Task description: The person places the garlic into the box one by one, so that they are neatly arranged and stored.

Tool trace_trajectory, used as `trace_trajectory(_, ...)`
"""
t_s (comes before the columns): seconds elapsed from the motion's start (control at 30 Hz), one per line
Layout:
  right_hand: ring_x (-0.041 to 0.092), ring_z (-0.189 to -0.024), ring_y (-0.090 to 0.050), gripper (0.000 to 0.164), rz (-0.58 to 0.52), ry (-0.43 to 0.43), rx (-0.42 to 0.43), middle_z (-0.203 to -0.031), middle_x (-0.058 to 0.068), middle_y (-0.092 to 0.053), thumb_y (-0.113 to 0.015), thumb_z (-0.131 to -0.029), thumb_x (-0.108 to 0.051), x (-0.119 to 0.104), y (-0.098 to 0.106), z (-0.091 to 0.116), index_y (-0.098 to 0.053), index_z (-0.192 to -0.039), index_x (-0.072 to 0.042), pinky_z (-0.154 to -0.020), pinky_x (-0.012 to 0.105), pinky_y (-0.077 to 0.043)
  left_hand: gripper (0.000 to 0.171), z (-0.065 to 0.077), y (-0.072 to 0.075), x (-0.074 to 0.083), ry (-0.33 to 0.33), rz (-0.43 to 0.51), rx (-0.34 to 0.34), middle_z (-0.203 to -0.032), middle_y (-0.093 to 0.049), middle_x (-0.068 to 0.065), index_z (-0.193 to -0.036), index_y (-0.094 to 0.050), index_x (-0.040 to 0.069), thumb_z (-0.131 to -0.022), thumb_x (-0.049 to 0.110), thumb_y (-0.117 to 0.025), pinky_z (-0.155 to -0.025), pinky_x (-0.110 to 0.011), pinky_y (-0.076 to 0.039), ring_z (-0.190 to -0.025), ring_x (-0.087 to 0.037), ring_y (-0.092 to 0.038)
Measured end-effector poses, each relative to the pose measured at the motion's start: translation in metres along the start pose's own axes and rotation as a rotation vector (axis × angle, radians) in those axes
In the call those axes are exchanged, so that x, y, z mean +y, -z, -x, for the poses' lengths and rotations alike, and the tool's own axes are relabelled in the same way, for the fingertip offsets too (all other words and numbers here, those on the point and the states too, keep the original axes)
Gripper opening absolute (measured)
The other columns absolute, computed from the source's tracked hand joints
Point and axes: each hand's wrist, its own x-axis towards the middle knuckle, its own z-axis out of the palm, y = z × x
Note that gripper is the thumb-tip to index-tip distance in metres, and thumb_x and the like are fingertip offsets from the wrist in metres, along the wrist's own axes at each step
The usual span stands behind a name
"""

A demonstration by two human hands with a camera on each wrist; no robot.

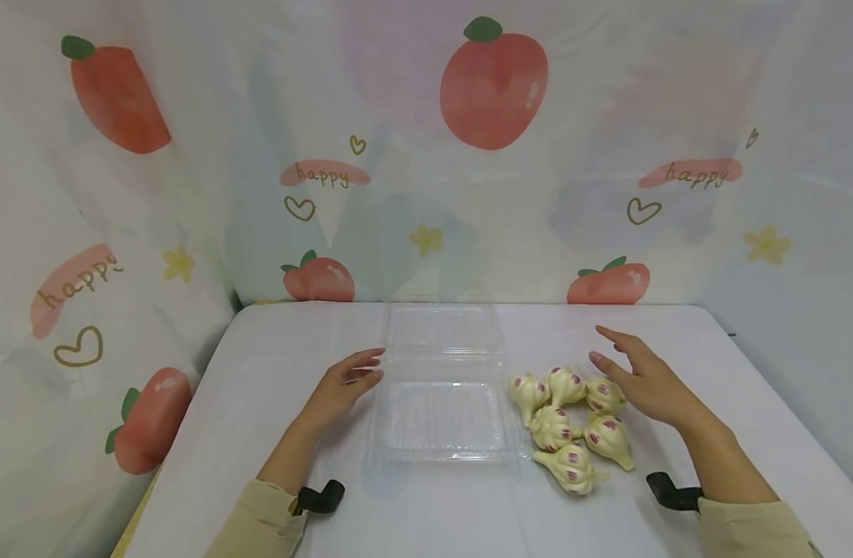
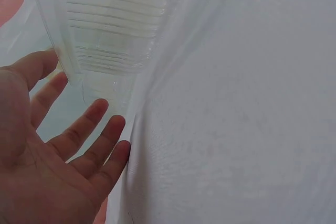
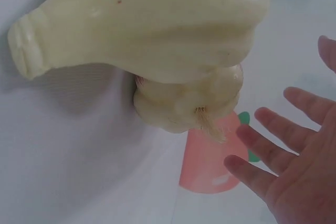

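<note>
A clear plastic clamshell box [image 1: 440, 448] lies opened on the table, its lid [image 1: 440, 329] folded back toward the wall. Beside its left edge is my left hand [image 1: 337, 391], fingers spread and loosely bent; in the left wrist view the fingertips are close to the box wall [image 2: 113, 30], and I cannot tell whether they touch. Several garlic bulbs [image 1: 572, 469] with purple patches lie in a cluster right of the box. My right hand [image 1: 652, 387] hovers by the cluster's right side with fingers extended, holding nothing. Two bulbs [image 3: 173, 19] fill much of the right wrist view, apart from the fingers.
A white cloth covers the table [image 1: 280, 329]. Behind and to the left hang printed curtains [image 1: 398, 93] with fruit, hearts and lettering. Black wrist mounts [image 1: 321, 497] stick out from both sleeves.
</note>
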Motion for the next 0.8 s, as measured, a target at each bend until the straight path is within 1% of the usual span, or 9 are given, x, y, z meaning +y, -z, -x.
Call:
trace_trajectory(0.17, 0.056, -0.143, -0.032, 0.072, 0.025, -0.018, -0.020, -0.162, 0.032, -0.027, -0.051, -0.109, -0.045, 0.003, -0.002, 0.001, -0.025, -0.164, -0.006, -0.106, 0.079, -0.030, 0.047, 0.000, -0.003, -0.006, 0.005, -0.007, -0.003, -0.144, -0.063, -0.007, -0.146, -0.060, 0.019, -0.101, 0.026, -0.070, -0.108, -0.046, -0.051, -0.128, -0.028, -0.064)
trace_trajectory(0.27, 0.056, -0.142, -0.033, 0.072, 0.031, -0.014, -0.027, -0.161, 0.033, -0.029, -0.051, -0.109, -0.045, 0.006, -0.003, 0.002, -0.027, -0.163, -0.005, -0.105, 0.079, -0.031, 0.047, 0.001, -0.004, -0.008, 0.013, -0.008, 0.001, -0.145, -0.064, -0.004, -0.146, -0.061, 0.020, -0.101, 0.029, -0.070, -0.110, -0.046, -0.050, -0.129, -0.025, -0.063)
trace_trajectory(0.4, 0.056, -0.141, -0.036, 0.070, 0.017, -0.003, -0.040, -0.159, 0.032, -0.033, -0.051, -0.109, -0.045, 0.009, -0.004, 0.005, -0.030, -0.162, -0.005, -0.107, 0.076, -0.031, 0.045, 0.001, -0.004, -0.008, -0.001, 0.003, -0.003, -0.142, -0.065, -0.005, -0.145, -0.061, 0.020, -0.102, 0.029, -0.068, -0.110, -0.044, -0.049, -0.129, -0.024, -0.063)
trace_trajectory(0.6, 0.052, -0.138, -0.042, 0.067, 0.013, 0.000, -0.061, -0.157, 0.027, -0.040, -0.054, -0.107, -0.046, 0.011, -0.003, 0.010, -0.037, -0.159, -0.007, -0.106, 0.071, -0.036, 0.043, 0.000, -0.006, -0.012, -0.022, 0.017, -0.005, -0.131, -0.070, -0.011, -0.146, -0.061, 0.018, -0.103, 0.026, -0.066, -0.105, -0.035, -0.049, -0.122, -0.024, -0.065)
trace_trajectory(0.73, 0.050, -0.133, -0.049, 0.066, 0.044, 0.012, -0.067, -0.154, 0.027, -0.046, -0.060, -0.105, -0.044, 0.013, -0.004, 0.011, -0.042, -0.156, -0.005, -0.102, 0.068, -0.042, 0.043, 0.000, -0.007, -0.016, -0.029, 0.015, 0.002, -0.128, -0.071, -0.011, -0.146, -0.061, 0.020, -0.104, 0.027, -0.065, -0.103, -0.036, -0.049, -0.119, -0.024, -0.066)
trace_trajectory(0.8, 0.050, -0.131, -0.053, 0.067, 0.068, 0.009, -0.065, -0.151, 0.027, -0.049, -0.063, -0.103, -0.044, 0.015, -0.004, 0.011, -0.044, -0.154, -0.004, -0.098, 0.066, -0.046, 0.043, 0.000, -0.007, -0.017, -0.020, 0.013, 0.003, -0.127, -0.071, -0.009, -0.146, -0.061, 0.023, -0.104, 0.028, -0.065, -0.104, -0.038, -0.049, -0.118, -0.023, -0.066)
